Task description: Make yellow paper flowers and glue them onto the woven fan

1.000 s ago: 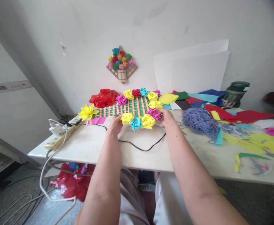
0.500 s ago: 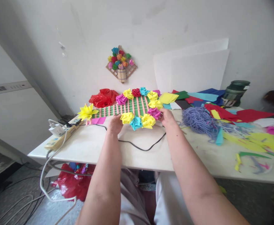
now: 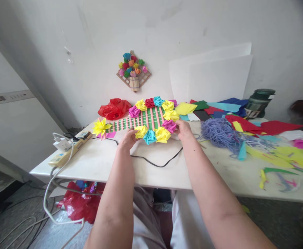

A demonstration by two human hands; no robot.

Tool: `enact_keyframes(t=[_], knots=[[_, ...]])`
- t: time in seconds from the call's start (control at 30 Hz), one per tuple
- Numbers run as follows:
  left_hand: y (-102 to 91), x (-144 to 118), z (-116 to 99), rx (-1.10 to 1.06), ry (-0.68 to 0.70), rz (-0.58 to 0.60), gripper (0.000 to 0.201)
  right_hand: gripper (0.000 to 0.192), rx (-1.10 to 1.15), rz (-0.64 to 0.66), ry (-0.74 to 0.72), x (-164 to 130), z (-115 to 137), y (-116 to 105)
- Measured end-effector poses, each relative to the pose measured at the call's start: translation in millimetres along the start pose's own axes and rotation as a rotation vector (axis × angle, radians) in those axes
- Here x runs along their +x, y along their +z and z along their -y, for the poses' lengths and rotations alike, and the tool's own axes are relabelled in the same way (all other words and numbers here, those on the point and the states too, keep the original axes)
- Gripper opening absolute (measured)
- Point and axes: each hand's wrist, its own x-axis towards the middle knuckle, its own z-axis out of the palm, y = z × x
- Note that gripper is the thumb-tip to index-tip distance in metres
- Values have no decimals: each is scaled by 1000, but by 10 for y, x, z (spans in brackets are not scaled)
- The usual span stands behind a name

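Both my hands hold a guitar-shaped craft (image 3: 153, 119) above the white table. Its green face carries pink strips and thin pale strings. Yellow, blue, magenta and red fabric-like flowers ring its body, and a yellow pointed flower (image 3: 101, 127) sits at the neck's left end. My left hand (image 3: 129, 139) is closed on the lower edge where neck meets body, its fingertips partly hidden. At the body's right end, my right hand (image 3: 183, 129) grips the edge beside a magenta flower (image 3: 169, 126). A black cord (image 3: 156, 164) lies on the table below the craft.
A power strip (image 3: 63, 155) with plugs lies at the left. Blue-purple yarn (image 3: 219, 133), coloured sheets (image 3: 273, 126) and a green-lidded jar (image 3: 259, 103) are at the right. Behind the craft is a red plastic bag (image 3: 114, 108). A flower-basket decoration (image 3: 134, 71) hangs on the wall.
The neck end of the craft has swung slightly right and down, its yellow flower shifting with it. Both hands keep their hold.
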Motion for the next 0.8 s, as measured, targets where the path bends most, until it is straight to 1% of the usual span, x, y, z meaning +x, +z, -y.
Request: enact_keyframes(t=[0.27, 0.47, 0.8], knots=[[31, 13, 15, 49, -14, -23, 22, 14, -14, 24, -43, -46, -3, 19], [38, 43, 35, 96, 28, -39, 20, 15, -28, 36, -53, -69, -1, 31], [27, 65, 63, 137, 72, -69, 28, 15, -42, 42, -76, -84, -15, 52]])
